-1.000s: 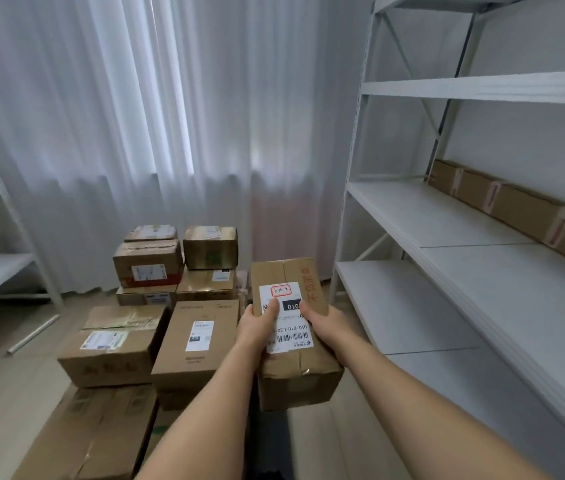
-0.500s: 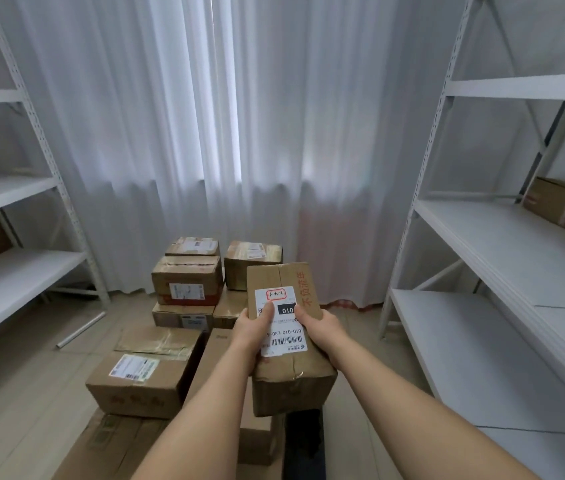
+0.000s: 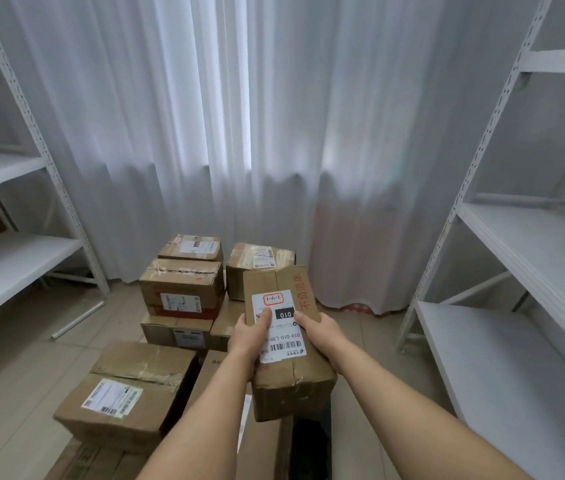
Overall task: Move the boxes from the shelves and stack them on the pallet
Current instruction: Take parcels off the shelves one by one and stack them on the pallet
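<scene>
White curtain (image 3: 274,133) fills the far wall, well beyond both hands. White shelf rack (image 3: 533,271) to the right of the right hand, boards bare where visible; a sliver of brown shows at its far right edge, too little to identify. Second white rack (image 3: 14,237) to the left of the left hand, a brown shape partly in view between its boards, unclear what.

Stack of boxes (image 3: 180,289) on the floor ahead of and below the hands, left of centre: two layers at the far end, lower ones nearer. Large box with taped top (image 3: 128,393) sits left of the left forearm, white label facing up. What the boxes rest on is hidden; a dark surface shows below the held box.

Held box (image 3: 284,341): oblong cardboard, long axis pointing away from the person toward the curtain, far end tipped slightly up. Top face carries a white shipping label, print upside down to the viewer, red characters along the right edge. It is carried in the air above the near boxes.

Left hand (image 3: 250,337) grips the box's left side, thumb on the label. Right hand (image 3: 322,337) grips the right side, thumb on the top face.

White tube (image 3: 78,320) lies on the floor, well left of the hands, near the left rack.
</scene>
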